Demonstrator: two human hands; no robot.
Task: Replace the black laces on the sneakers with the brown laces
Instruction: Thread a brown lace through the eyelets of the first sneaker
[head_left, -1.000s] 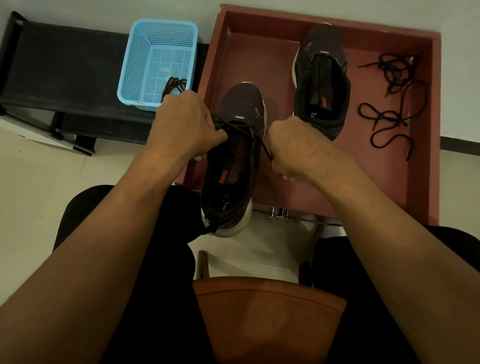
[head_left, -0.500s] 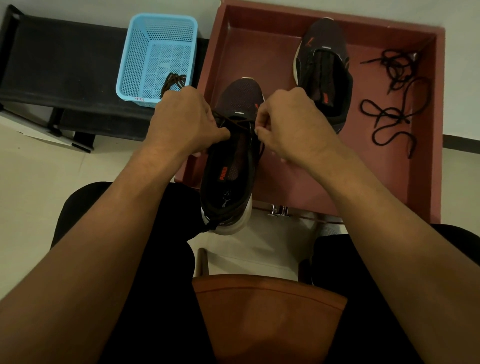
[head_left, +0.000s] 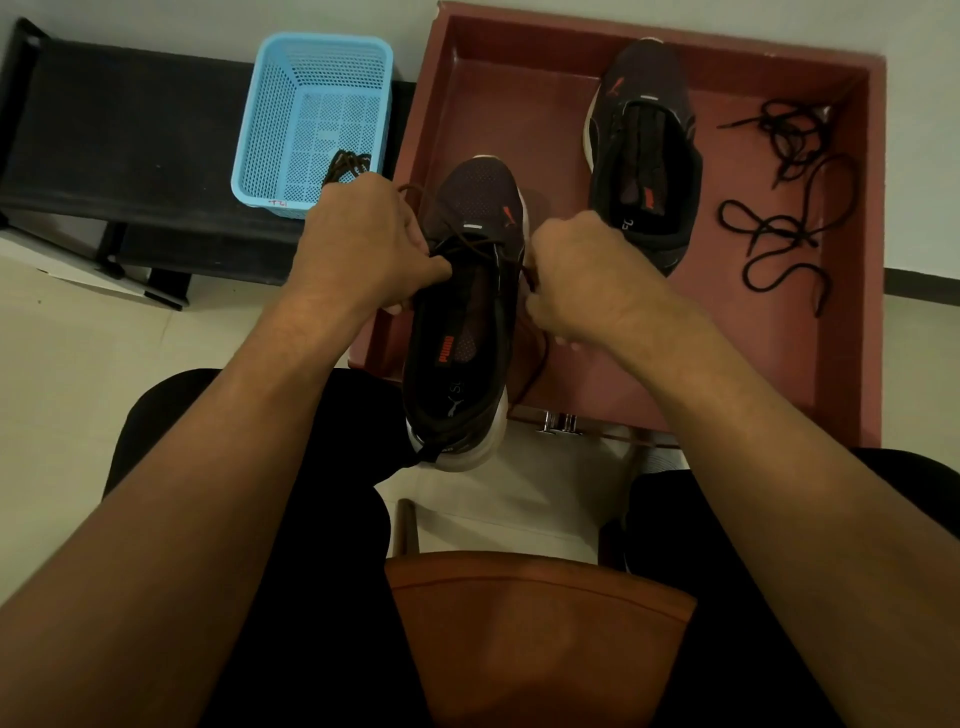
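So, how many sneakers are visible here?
2. The near sneaker, gripped by the left hand, sits over the tray's near-left edge, while the right hand pinches its lace. The far sneaker lies inside the tray, further back. None seems hidden.

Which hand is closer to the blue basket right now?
Left. The left hand grips the sneaker right beside the near corner of the blue basket; the right hand pinches the brown lace on the sneaker's other side, farther off.
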